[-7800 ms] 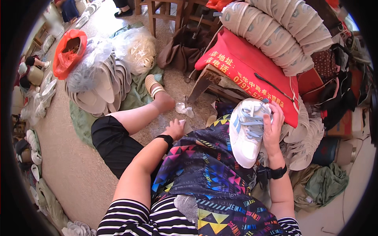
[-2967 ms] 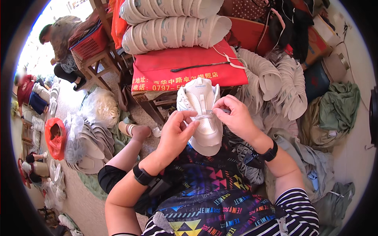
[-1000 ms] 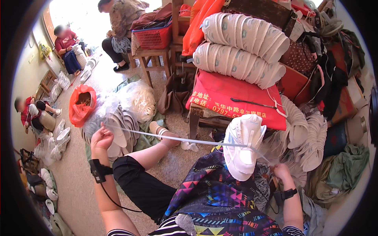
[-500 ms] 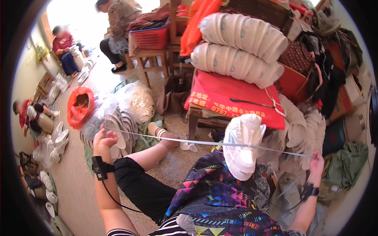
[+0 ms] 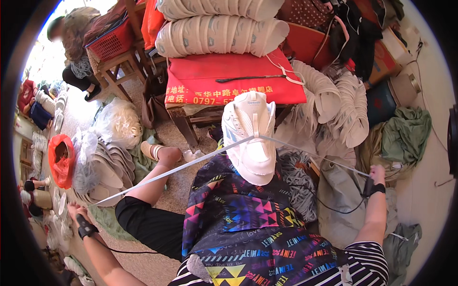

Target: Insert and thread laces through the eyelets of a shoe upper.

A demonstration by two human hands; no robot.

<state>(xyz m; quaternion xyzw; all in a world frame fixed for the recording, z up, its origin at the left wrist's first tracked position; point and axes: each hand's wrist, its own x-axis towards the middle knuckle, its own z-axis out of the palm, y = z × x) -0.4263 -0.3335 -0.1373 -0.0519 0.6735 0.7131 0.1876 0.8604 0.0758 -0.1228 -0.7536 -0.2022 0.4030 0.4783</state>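
Both hands are pulled lower and farther out than in the earlier frame, and instead of a near-straight line, a wide peak is now made by the pale shoelace [image 5: 210, 155]. The white sneaker [image 5: 256, 164] is set upright just above the printed apron [image 5: 248, 205], toe toward the wearer, in front of the desk [image 5: 183, 126]; whatever it's propped on underneath is hidden. The pale shoelace is caught around the base of the tongue, with one end pinched in the closed fingers of the left hand [image 5: 75, 212] and the other in those of the right hand [image 5: 378, 174]. The exact finger placement is too small to make out.

What could get messed up? Mainly the white sneaker, since it isn't held by either hand: if one side is tugged harder, it could be tipped or dragged sideways. Uneven tails are a worry too. The left stretch looks longer, though that might just be lens bend, and one tail could be left short if it isn't evened out. If it's yanked too hard, an end could be lost from the fingers. Also, a black cable [image 5: 343, 212] is hung from the right wrist near the loose lace bundle [image 5: 296, 186], so it could be snagged if the arm is swung in fast.
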